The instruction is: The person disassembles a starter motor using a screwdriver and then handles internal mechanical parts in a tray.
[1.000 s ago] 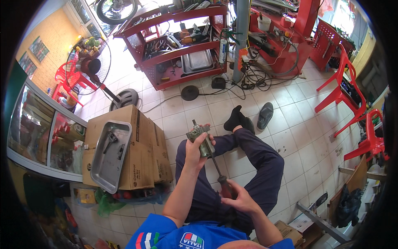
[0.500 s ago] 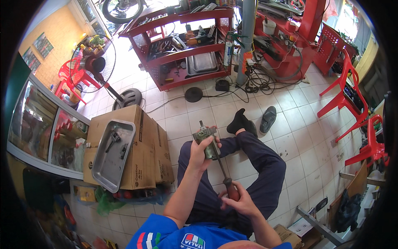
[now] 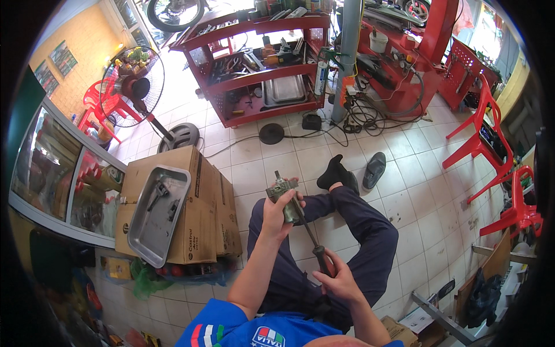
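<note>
Between my knees, my left hand (image 3: pixel 276 217) is wrapped around a small greyish-green motor (image 3: pixel 291 214) with a short metal shaft standing up at its far end. My right hand (image 3: pixel 342 283) grips the dark handle of a long screwdriver (image 3: pixel 313 235). Its blade runs up along the right side of the motor; where the tip sits is hidden by my left fingers and the motor's body.
To the left, a metal tray (image 3: pixel 149 236) with several dark parts lies on a cardboard box (image 3: pixel 202 224). A red tool cart (image 3: pixel 231 118) stands ahead, beside a grey post (image 3: pixel 344 75) with cables. A black shoe (image 3: pixel 374 170) sits near my foot; red chairs (image 3: pixel 481 144) stand right.
My right hand has turned on the screwdriver handle, its fingers shifting and the handle rotating to another side. The motor stays in my left hand, nearly in place.
</note>
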Motion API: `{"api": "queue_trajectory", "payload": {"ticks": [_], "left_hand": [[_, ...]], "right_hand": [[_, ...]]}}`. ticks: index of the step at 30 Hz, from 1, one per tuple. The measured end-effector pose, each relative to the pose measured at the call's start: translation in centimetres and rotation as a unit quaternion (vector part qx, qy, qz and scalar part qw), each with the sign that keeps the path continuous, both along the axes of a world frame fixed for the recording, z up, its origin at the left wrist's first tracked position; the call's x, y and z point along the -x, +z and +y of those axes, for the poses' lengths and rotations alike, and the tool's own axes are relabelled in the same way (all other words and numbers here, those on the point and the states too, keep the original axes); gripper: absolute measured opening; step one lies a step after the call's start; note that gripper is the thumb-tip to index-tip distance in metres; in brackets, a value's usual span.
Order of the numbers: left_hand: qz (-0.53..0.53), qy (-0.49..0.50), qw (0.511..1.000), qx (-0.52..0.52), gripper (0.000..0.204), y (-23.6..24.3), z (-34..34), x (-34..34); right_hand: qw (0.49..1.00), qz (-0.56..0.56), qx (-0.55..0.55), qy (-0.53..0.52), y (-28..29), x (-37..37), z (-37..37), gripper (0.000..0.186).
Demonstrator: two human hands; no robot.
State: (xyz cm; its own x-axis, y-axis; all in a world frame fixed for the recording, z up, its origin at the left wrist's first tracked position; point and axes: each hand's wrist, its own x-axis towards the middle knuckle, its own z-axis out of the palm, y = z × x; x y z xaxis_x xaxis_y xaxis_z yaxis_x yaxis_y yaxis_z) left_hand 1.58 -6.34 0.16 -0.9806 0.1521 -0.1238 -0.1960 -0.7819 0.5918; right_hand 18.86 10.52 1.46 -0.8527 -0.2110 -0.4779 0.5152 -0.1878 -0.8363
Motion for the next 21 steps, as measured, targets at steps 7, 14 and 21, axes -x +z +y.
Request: {"api": "queue_trajectory", "payload": {"ticks": [7,14,21], "left_hand": [[-0.003,0.002,1.0,-0.013,0.04,-0.2,-0.2,-0.2],[0.008,-0.008,0.999,-0.036,0.044,-0.1,-0.2,-0.3],[0.0,-0.003,0.999,-0.044,0.04,-0.4,-0.2,-0.3]], "right_hand": [[0.991,0.004,0.131,0.008,-3.2,0.4,1.5,0.047],[0.998,0.027,0.054,-0.018,-1.6,0.2,0.6,0.052],[0.997,0.029,0.054,0.051,-3.0,0.3,0.9,0.057]]}}
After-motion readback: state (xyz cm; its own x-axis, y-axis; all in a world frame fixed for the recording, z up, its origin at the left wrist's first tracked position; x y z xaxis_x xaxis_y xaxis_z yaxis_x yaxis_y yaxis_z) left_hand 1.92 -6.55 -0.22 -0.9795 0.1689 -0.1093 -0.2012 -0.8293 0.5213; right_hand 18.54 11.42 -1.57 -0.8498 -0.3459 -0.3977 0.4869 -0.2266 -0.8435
